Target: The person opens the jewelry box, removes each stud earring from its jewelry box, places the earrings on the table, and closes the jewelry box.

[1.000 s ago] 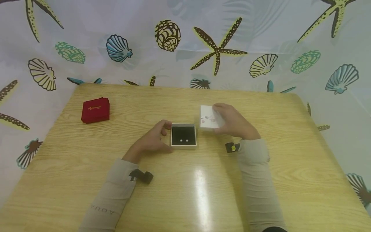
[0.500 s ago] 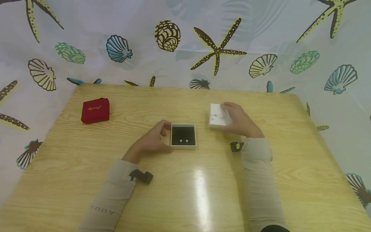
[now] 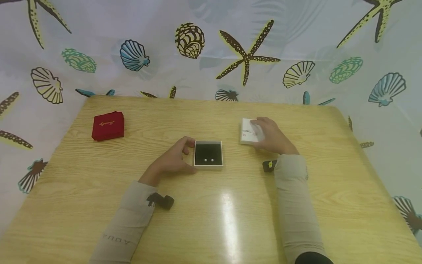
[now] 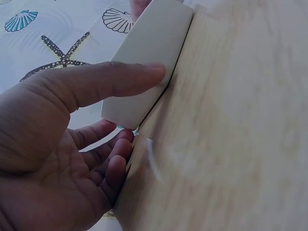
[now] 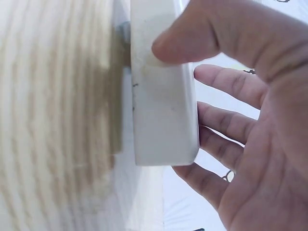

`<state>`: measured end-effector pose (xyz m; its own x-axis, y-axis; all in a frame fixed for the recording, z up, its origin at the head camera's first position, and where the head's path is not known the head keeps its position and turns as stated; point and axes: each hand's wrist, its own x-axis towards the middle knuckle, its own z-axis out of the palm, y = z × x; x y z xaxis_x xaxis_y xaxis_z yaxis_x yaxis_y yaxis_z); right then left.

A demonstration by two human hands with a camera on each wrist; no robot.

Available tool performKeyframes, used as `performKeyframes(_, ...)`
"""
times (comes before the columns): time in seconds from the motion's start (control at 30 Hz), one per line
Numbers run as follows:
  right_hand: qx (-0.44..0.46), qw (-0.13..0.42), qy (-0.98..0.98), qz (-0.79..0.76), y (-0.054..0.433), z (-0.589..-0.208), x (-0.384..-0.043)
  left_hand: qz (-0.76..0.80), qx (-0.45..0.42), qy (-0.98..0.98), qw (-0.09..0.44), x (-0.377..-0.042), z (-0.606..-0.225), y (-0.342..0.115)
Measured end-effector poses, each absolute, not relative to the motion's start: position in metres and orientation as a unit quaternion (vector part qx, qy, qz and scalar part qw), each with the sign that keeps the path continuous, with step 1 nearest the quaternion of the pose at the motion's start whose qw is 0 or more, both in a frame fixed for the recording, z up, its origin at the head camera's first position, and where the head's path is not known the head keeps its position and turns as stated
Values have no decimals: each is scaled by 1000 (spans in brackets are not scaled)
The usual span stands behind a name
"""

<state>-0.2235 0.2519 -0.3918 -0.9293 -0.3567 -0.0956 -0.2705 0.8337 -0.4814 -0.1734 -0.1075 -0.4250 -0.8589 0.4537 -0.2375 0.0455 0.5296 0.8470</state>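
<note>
A small white jewelry box (image 3: 208,168) lies uncovered on the table right of centre-left, its black lining holding two pearl-like stud earrings (image 3: 209,160). My left hand (image 3: 173,158) grips its left side, thumb at the near corner and fingers at the far one. In the left wrist view the thumb lies along the box's pale side (image 4: 144,50). To the right, my right hand (image 3: 271,137) holds the white box lid (image 3: 250,131), printed with a thin branch and a red mark. Thumb and fingers span the lid's side (image 5: 163,115) in the right wrist view, close over the wood.
A dark red box-shaped packet (image 3: 108,126) with gold script sits at the table's far left. The pale wooden table (image 3: 197,223) runs back to a white curtain (image 3: 158,22) printed with shells and starfish. Dark wrist cameras stick out from both sleeves.
My right hand has carried the lid to the right, away from the box, with only slight movement in the last half second. The left hand and the box have stayed put.
</note>
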Motion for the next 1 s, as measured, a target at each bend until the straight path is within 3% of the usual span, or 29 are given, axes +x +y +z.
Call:
performKeyframes(0.73,-146,124,955,-227,255,-398,-226,460,153,848,217,-174,-423,-108)
performKeyframes(1.0,-143,105,953,-247,253,-389,-221,459,146,848,222,-174,-425,-108)
